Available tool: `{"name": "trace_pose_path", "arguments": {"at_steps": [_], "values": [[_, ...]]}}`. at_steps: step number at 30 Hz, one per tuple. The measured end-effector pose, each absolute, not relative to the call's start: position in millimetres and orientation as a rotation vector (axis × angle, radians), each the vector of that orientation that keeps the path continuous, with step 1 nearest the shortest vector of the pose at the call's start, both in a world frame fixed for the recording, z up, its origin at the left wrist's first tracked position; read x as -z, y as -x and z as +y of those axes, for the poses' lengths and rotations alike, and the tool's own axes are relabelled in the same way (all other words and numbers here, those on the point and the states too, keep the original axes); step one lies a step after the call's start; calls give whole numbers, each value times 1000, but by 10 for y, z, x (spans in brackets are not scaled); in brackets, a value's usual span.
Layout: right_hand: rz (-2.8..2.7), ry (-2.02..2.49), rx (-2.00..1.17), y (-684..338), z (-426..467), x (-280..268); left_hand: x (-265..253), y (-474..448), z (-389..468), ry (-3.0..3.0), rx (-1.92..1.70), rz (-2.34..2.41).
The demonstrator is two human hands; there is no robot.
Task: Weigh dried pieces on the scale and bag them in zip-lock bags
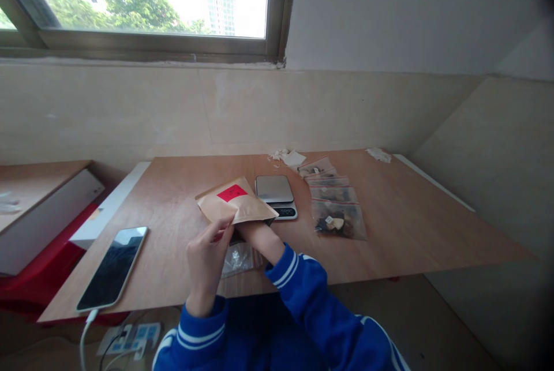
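A brown kraft paper bag point(255, 208) with a red label is held up over the front middle of the table. My left hand point(210, 247) pinches the edge of its mouth between thumb and fingers. My right hand point(262, 238) reaches inside the bag, so its fingers are hidden. Beneath the hands lies a clear zip bag point(237, 259) on the tabletop. Just behind the paper bag stands a small digital kitchen scale point(274, 188) with a metal plate and a dark display, partly covered by the bag.
Several zip bags with dark contents point(340, 222) overlap right of the scale. A smartphone point(113, 267) on a white cable lies at the table's left. Crumpled white paper point(289, 156) rests at the back. A power strip point(130, 338) sits below the table, which ends close to my body.
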State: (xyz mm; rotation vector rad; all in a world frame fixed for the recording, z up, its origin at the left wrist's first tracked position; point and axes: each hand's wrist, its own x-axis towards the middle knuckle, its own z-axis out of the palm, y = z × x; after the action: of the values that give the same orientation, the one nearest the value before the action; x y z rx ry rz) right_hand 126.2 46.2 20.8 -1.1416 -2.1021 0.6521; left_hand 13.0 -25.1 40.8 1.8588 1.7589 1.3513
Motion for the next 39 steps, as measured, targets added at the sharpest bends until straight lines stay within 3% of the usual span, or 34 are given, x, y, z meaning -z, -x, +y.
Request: {"name": "trace_pose_path", "arguments": {"at_steps": [10,20,26,39], "values": [[-2344,1091,-211,-1639,-16,-581,-600,-56,-109,-1895,-1341,1879],[-1458,901,-383,-1777,-139,-373,-703,41,57,-1881,-1292,2027],[-1051,1030,-499,-2037,345,-111,-730,169,116,-1811,-1356,2094],[-1809,1261,-278,-2259,1218,299,-674,235,62,-1800,-1321,2081]]}}
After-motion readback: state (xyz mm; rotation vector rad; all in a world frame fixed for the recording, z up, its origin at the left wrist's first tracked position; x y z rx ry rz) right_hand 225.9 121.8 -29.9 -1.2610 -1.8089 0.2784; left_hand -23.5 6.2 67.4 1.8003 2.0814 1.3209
